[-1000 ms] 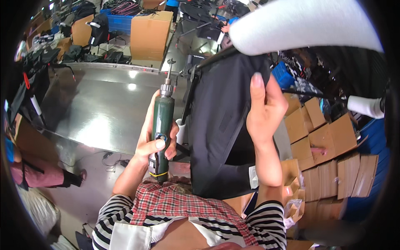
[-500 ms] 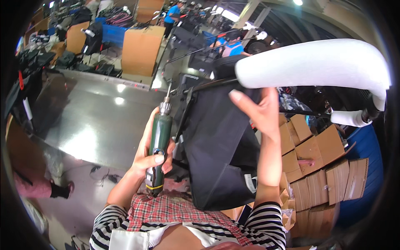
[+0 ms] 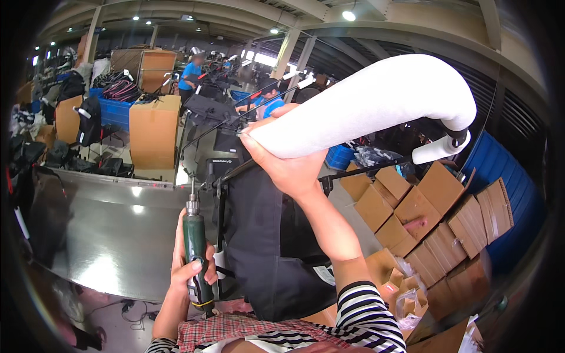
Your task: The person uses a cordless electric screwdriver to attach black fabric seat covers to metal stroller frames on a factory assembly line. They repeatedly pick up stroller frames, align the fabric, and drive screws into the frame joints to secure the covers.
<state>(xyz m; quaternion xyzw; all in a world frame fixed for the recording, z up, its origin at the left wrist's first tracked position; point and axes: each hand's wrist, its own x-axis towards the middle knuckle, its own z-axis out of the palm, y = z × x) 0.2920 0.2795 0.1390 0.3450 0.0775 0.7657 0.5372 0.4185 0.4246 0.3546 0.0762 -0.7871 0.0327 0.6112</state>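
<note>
My left hand (image 3: 179,276) is wrapped round a dark green electric screwdriver (image 3: 193,234), thumb by its switch. The tool stands upright, its silver chuck and thin bit pointing away from me beside the black frame tube. My right hand (image 3: 289,172) grips the lower left end of a thick, white-wrapped curved handle (image 3: 376,100); the wrapping hides some of its fingers. Below that hand hangs a black fabric panel (image 3: 254,220) on a dark tube frame. A shorter white-wrapped tube end (image 3: 440,148) sits under the handle's bend.
A shiny metal table (image 3: 106,229) lies to the left. Brown cardboard cartons (image 3: 421,206) are stacked at the right before a blue panel (image 3: 500,182). Two people in blue tops (image 3: 191,73) are farther off among black frames. Cables (image 3: 132,309) lie on the floor at lower left.
My right hand has closed on the white handle, which now shows tilted, its near end farther left. My view has risen. The screwdriver stays in my left hand, lower left in view.
</note>
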